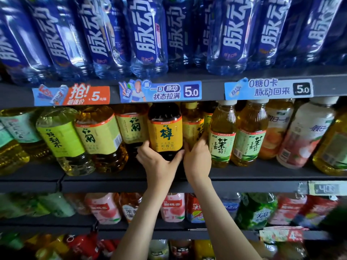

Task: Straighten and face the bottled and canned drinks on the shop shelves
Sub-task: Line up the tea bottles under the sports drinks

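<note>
The dark plastic tea bottle with an orange-yellow label (165, 132) stands on the black metal shelf (262, 173), at 12 o'clock from centre. The left hand (159, 162) grasps its base from 6 o'clock. Full, it likely feels heavy, stiff and slippery, so a low hold suits. The right hand (198, 158), at its 3 o'clock, hides its fingertips, and I cannot tell its grip. The blue price strip (160, 91) covers the cap.

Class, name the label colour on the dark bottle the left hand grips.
The label is orange-yellow; head view shows it.
</note>
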